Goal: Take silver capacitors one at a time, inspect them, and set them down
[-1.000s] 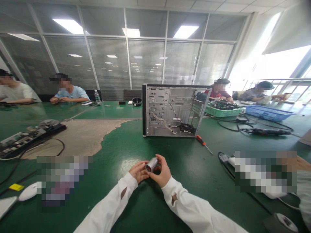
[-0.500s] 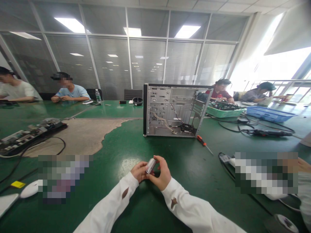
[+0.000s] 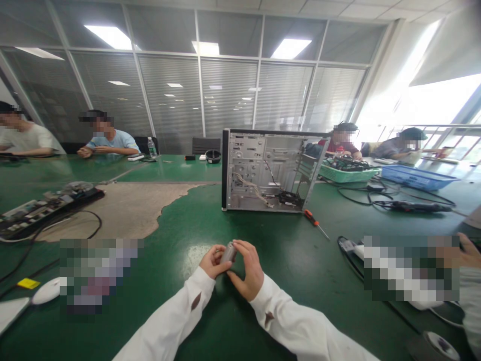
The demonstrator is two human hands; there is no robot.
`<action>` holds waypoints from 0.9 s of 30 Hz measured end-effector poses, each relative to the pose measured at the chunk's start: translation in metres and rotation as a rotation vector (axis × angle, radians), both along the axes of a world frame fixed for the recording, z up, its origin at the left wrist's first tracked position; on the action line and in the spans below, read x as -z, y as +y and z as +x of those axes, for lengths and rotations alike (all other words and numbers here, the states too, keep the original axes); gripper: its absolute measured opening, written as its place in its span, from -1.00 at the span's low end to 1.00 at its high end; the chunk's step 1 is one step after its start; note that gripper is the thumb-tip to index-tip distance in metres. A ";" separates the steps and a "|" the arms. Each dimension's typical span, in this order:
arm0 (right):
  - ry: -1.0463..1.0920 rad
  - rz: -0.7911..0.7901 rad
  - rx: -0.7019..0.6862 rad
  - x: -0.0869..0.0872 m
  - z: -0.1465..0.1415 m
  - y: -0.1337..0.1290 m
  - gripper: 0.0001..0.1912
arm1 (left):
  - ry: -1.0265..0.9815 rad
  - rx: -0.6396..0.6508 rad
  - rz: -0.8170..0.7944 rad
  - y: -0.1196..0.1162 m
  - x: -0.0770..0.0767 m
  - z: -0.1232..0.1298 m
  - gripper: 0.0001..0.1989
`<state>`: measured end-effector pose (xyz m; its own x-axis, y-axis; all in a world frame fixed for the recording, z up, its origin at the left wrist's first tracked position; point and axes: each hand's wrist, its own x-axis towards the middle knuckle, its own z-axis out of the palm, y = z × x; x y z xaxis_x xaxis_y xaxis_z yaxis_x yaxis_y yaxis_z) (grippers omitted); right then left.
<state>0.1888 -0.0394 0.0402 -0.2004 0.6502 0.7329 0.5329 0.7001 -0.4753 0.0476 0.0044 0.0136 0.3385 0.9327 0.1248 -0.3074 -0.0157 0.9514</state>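
A small silver-grey metal block (image 3: pixel 228 252), longer than it is wide, is held tilted above the green table; its exact kind is too small to tell. My left hand (image 3: pixel 215 262) grips it from the left, thumb across its lower face. From the other side my right hand (image 3: pixel 248 269) curls round it, fingertips at its top end and thumb lower down near its base. Beyond both hands stands an open computer case (image 3: pixel 263 170), with loose cables and a black fan-like part (image 3: pixel 289 197) inside.
An orange-handled screwdriver (image 3: pixel 311 218) lies by the case's right corner. A green basket (image 3: pixel 349 173), a blue basket (image 3: pixel 419 176) and cables are at the right. Power strips lie far left and right. A white mouse (image 3: pixel 47 292) is at left. Other people sit around the table.
The metal block has turned more upright and shifted slightly left between my hands. My left thumb now lies across its face, and the right fingers have moved to its top.
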 end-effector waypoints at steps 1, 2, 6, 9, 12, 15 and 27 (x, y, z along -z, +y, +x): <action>0.007 0.002 -0.007 -0.001 0.000 -0.001 -0.37 | 0.036 -0.044 0.039 0.001 0.000 -0.001 -0.57; 0.017 0.004 -0.013 -0.001 0.000 -0.002 -0.36 | 0.084 -0.092 0.080 0.002 0.000 -0.002 -0.58; 0.030 0.004 -0.049 -0.002 -0.001 -0.005 -0.38 | 0.301 -0.309 0.248 0.006 0.000 -0.006 -0.58; 0.021 -0.005 -0.074 -0.002 0.001 -0.005 -0.42 | 0.408 -0.385 0.320 0.006 -0.001 -0.009 -0.58; 0.031 -0.026 -0.084 -0.002 0.004 -0.003 -0.45 | 0.490 -0.400 0.332 0.004 -0.004 -0.009 -0.59; 0.053 -0.030 -0.097 -0.003 0.005 -0.001 -0.47 | 0.537 -0.387 0.339 0.001 -0.009 -0.008 -0.60; 0.018 -0.062 -0.185 -0.001 0.002 0.000 -0.46 | 0.660 -0.154 0.370 -0.001 -0.007 -0.006 -0.64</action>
